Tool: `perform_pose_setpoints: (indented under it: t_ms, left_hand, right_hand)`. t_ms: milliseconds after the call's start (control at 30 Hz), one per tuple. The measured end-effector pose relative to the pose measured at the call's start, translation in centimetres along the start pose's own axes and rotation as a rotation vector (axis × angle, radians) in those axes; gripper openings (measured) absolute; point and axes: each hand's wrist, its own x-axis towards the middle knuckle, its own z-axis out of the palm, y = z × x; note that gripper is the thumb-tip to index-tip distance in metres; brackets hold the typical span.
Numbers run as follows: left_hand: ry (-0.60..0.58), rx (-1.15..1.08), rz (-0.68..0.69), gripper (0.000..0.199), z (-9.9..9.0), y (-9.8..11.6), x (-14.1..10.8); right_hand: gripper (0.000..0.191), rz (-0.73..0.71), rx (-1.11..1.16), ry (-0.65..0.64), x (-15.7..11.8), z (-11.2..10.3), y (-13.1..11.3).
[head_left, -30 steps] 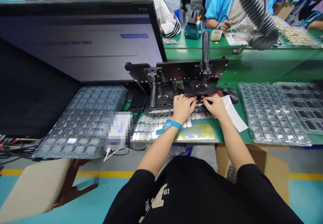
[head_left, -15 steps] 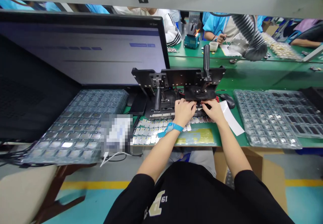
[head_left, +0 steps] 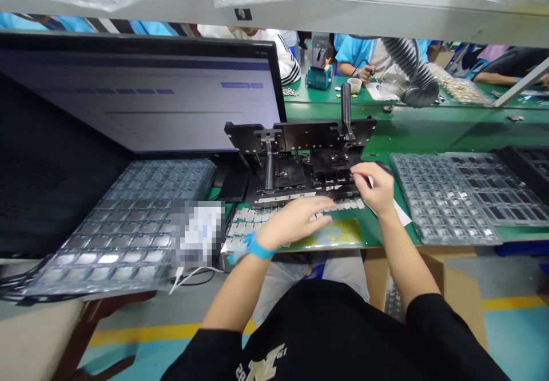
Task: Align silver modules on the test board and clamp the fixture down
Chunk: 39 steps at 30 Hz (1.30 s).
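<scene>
My left hand [head_left: 298, 219], with a blue wrist strap [head_left: 257, 247], hovers palm down over the front edge of the bench, its fingers stretched out and nothing in them. Under and beside it lie rows of small silvery square parts [head_left: 244, 227]. At the right end of a black test fixture [head_left: 300, 183] is my right hand [head_left: 377, 186], thumb and index finger apart; I cannot tell whether its fingertips touch the fixture. Both clamp sections of the fixture stand raised, and small parts show in its right nest [head_left: 332, 178].
A large monitor [head_left: 171, 100] stands behind on the left. Clear plastic trays of parts lie at left [head_left: 124, 221] and right [head_left: 446, 198]. A yellow sheet [head_left: 338, 233] and white paper [head_left: 401, 212] lie near the bench edge. An extraction hose [head_left: 412, 72] hangs beyond; co-workers sit opposite.
Both hands have come away from the right nest of the fixture. My left hand moved back toward me and opened out; my right hand shifted right. The view tilted slightly.
</scene>
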Motion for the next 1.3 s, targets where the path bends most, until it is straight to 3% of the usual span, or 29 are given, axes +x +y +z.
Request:
perform_pose_setpoints:
  t_ms: [33, 67, 167, 200, 267, 333, 467, 600, 733, 833, 1000, 1100, 1300]
  left_hand:
    - [0.005, -0.072, 0.090, 0.030, -1.6, 0.9, -1.0]
    - [0.098, -0.086, 0.140, 0.027, -3.1, 1.6, -1.8]
    - [0.551, 0.093, 0.079, 0.020, -6.3, 1.8, -2.8]
    - [0.644, 0.155, 0.027, 0.017, -6.7, 1.2, -2.6]
    - [0.689, 0.199, -0.059, 0.015, -6.4, -0.6, -1.8]
    - [0.679, 0.146, -0.096, 0.028, -5.2, -2.3, -1.0]
    - [0.804, 0.051, -0.125, 0.039, -3.2, -3.7, -0.1]
    - [0.881, 0.030, -0.096, 0.041, -2.7, -3.5, 0.0]
    - [0.939, 0.006, -0.076, 0.041, -2.5, -3.5, 0.2]
    - [0.979, -0.013, -0.056, 0.040, -2.2, -3.8, 0.3]
    - [1.001, 0.021, -0.111, 0.043, -1.8, -4.0, 0.3]
    - [1.037, -0.010, -0.079, 0.043, -1.8, -4.1, 0.4]
    - [1.101, -0.070, -0.008, 0.040, -1.7, -4.0, 0.7]
  right_hand:
    - [0.013, -0.041, 0.010, 0.067, 1.4, -0.5, -0.8]
    - [0.013, -0.078, 0.011, 0.130, 3.0, -1.0, -1.4]
    - [0.024, -0.123, -0.041, 0.198, 9.1, -1.2, -1.3]
    - [0.030, -0.133, -0.064, 0.177, 11.2, -0.9, -0.6]
    - [0.040, -0.160, -0.086, 0.106, 15.1, 0.3, 1.7]
    - [0.047, -0.148, -0.098, 0.029, 18.0, 1.9, 4.3]
    - [0.054, -0.022, -0.091, -0.120, 20.2, 4.6, 7.2]
    - [0.049, -0.028, 0.019, -0.119, 18.7, 4.7, 4.9]
    - [0.045, -0.052, 0.058, 0.036, 15.5, 3.9, 0.7]
    - [0.039, -0.051, 0.096, 0.171, 12.3, 4.1, -1.2]
    - [0.023, -0.055, 0.018, 0.296, 5.7, 5.1, -2.5]
    - [0.011, -0.047, 0.027, 0.305, 2.4, 5.6, -3.2]
    - [0.006, -0.106, 0.228, 0.325, 0.9, 5.8, -2.9]
